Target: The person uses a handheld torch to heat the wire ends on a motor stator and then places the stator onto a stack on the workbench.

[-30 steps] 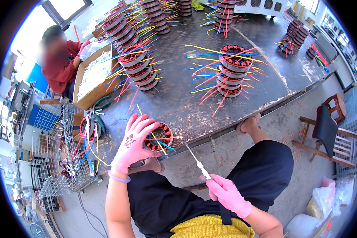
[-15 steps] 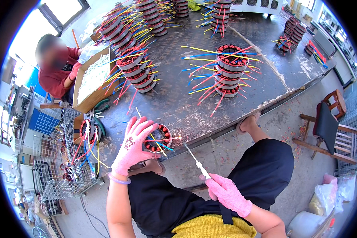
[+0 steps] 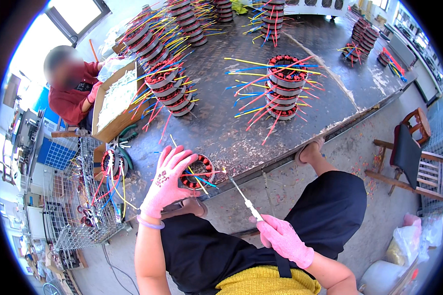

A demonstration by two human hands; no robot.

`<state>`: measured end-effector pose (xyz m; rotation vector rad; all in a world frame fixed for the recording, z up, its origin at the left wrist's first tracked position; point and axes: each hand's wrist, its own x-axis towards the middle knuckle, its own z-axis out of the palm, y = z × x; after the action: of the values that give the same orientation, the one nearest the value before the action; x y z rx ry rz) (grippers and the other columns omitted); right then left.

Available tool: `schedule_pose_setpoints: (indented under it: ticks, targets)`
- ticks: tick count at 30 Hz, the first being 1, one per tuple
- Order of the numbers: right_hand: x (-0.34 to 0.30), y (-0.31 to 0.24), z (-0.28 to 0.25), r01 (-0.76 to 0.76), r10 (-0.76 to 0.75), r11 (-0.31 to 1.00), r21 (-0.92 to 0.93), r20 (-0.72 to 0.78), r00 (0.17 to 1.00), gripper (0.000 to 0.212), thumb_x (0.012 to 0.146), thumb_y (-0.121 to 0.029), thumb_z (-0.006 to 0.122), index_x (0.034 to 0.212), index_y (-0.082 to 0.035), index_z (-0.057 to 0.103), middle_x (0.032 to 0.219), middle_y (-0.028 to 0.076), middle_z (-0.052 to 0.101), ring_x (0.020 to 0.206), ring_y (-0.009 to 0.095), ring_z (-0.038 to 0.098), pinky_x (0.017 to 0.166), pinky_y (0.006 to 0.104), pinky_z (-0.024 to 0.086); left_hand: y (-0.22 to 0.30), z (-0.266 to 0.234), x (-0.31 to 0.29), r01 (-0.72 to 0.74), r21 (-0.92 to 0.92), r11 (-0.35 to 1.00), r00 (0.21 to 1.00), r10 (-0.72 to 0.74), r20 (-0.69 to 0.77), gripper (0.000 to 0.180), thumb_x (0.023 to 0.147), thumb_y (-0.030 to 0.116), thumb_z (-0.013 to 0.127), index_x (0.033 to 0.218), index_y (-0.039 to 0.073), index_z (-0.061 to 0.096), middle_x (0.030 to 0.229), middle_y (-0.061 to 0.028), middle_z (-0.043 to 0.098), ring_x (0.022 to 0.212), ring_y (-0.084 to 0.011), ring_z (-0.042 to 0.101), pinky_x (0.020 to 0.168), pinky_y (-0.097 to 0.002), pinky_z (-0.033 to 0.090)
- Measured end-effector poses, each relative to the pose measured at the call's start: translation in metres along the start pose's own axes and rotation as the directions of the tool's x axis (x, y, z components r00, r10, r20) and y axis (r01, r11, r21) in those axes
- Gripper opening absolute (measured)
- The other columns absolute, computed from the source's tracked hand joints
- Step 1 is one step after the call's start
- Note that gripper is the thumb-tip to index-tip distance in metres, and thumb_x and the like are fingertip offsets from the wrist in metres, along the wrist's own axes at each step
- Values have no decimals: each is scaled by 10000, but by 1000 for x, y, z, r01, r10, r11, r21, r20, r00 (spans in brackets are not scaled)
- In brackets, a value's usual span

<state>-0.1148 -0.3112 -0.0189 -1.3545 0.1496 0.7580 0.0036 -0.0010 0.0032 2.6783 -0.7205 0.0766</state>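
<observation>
My left hand [image 3: 166, 179], in a pink glove, is curved round the left side of a motor stator [image 3: 205, 165] at the table's near edge. Its fingers lie over the top side and the thumb along the bottom; red, blue and yellow wires cross the stator's opening. One red wire [image 3: 212, 172] points right, with a small orange flame or glow at its end. My right hand [image 3: 283, 238], also in a pink glove, grips a white-handled tool with a long thin metal stem [image 3: 246, 200]. The stem's tip is just below and right of that glow.
A stack of wired stators [image 3: 284, 93] stands mid-table, with more stacks [image 3: 167, 83] at the back left. Pliers [image 3: 125, 142] and another stator [image 3: 114, 164] lie at the left edge, beside a wire basket [image 3: 83, 231]. A co-worker [image 3: 76, 83] sits behind an open cardboard box [image 3: 101, 120].
The flame at the red wire's end looks smaller. The tool and both my hands keep nearly the same places. The co-worker's hands have shifted slightly at the box.
</observation>
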Motion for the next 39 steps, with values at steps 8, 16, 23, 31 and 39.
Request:
schedule_pose_setpoints:
  ticks: [8,16,23,31,39]
  targets:
    - [-2,-7,-1,-15,15,1000,-11,24,1000,388,1051,-274,484,1289,20,573,676,-20,504,607,57,463,566,249,396,0,0,-1,15,13,1000,1000,-15,10,899,544,316,893,1362,119,575,1371,-91,561,1394,-320,420,1226,-509,213]
    - [0,1,-2,-20,20,1000,-7,15,1000,380,1048,-274,490,1279,14,579,667,-15,504,598,56,452,560,247,386,0,1,0,15,5,1000,1000,-15,5,902,546,313,893,1367,119,572,1379,-89,557,1400,-317,414,1227,-510,210]
    - [-1,-3,-2,-15,15,1000,-19,-5,1000,374,1051,-270,489,1270,18,585,671,-13,507,601,55,459,562,252,394,-1,2,0,11,17,1000,1000,-12,11,916,543,317,895,1375,118,569,1391,-90,553,1406,-317,409,1227,-509,210]
    - [-4,-11,-1,6,-5,998,-57,18,1000,377,1053,-275,492,1282,8,589,662,-13,496,584,58,467,553,254,395,0,2,-1,26,25,999,1000,-27,15,924,544,333,896,1379,116,566,1408,-90,550,1412,-316,403,1228,-506,208]
    - [-1,-6,-2,12,-11,997,-73,19,1000,383,1054,-280,483,1290,5,582,654,-10,492,573,61,455,543,255,388,-1,4,-1,16,26,1000,1000,-16,0,914,545,333,898,1371,116,571,1407,-89,551,1410,-317,405,1227,-506,210]
